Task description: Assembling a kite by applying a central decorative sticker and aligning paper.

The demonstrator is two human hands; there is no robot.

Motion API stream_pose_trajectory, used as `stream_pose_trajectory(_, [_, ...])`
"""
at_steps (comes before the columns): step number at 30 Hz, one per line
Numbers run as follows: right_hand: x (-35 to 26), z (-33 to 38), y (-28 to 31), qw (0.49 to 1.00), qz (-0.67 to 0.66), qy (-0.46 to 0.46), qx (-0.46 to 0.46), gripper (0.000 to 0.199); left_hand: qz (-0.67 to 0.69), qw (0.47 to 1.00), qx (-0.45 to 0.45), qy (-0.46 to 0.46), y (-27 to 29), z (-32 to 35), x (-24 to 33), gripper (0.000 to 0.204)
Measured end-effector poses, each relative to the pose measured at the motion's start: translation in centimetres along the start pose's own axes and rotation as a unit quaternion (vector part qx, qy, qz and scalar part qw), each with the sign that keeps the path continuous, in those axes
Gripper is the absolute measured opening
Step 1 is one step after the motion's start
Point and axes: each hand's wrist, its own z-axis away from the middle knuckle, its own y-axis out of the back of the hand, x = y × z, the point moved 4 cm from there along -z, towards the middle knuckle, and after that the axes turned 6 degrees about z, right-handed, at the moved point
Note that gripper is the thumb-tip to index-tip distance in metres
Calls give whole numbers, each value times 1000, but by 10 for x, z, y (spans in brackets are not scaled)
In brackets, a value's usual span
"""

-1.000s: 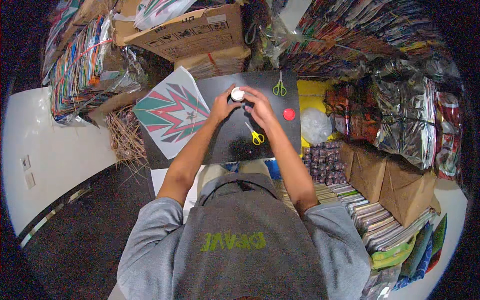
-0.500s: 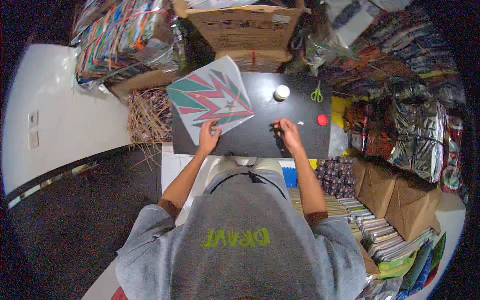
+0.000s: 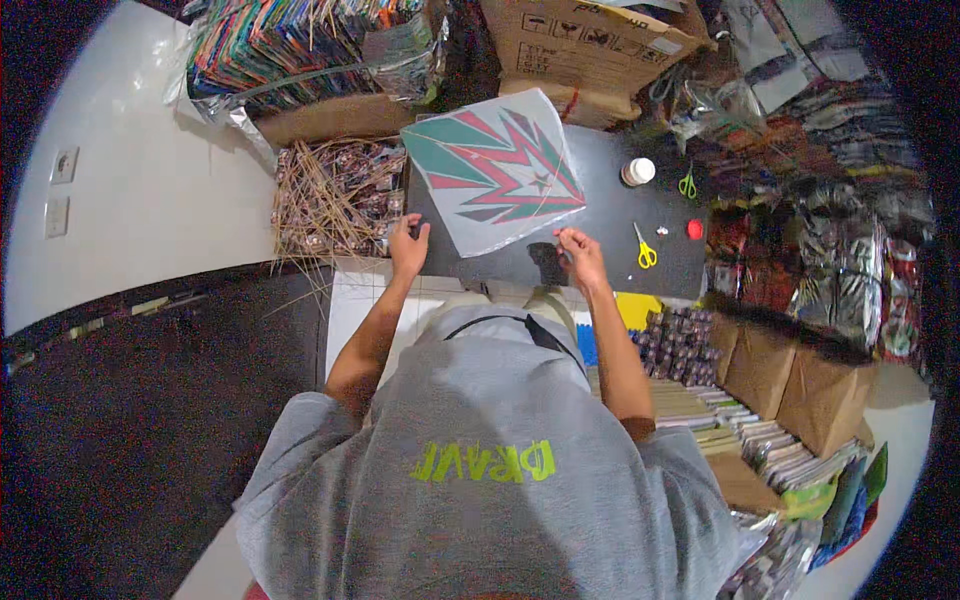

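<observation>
Fingers first: the left hand curls over the kite's near-left edge, fingertips pressed together on the paper; the right hand pinches at the near-right edge, though what's between thumb and finger is too small to tell. The kite lies flat on the dark table, left of centre. Best handled gently, I'd say: light, even pulls from both edges so the thin paper doesn't tear. Further right sit yellow scissors, a white jar, green scissors. Half a second ago the kite sat further left; it has slid towards the middle.
</observation>
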Motion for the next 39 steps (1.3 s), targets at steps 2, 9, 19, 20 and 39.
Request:
stream_pose_trajectory(2, [-2, 6, -8, 1000, -8, -19, 21, 21, -156, 985, 27, -61, 7, -9, 1, 34])
stream_pose_trajectory(9, [-13, 43, -9, 995, 13, -48, 91, 21, -166, 986, 11, 2, -7, -66, 0, 68])
stream_pose_trajectory(19, [6, 57, 6, 970, -233, 2, 68, 24, -85, 988, -74, 107, -40, -153, -58, 99])
stream_pose_trajectory(20, [8, 60, 6, 969, -236, 3, 75, 24, -85, 988, -81, 104, -45, -155, -60, 99])
stream_pose_trajectory(39, [-9, 74, 15, 981, 9, -1, 192, 14, 34, 998, 41, 44, -21, -139, -40, 32])
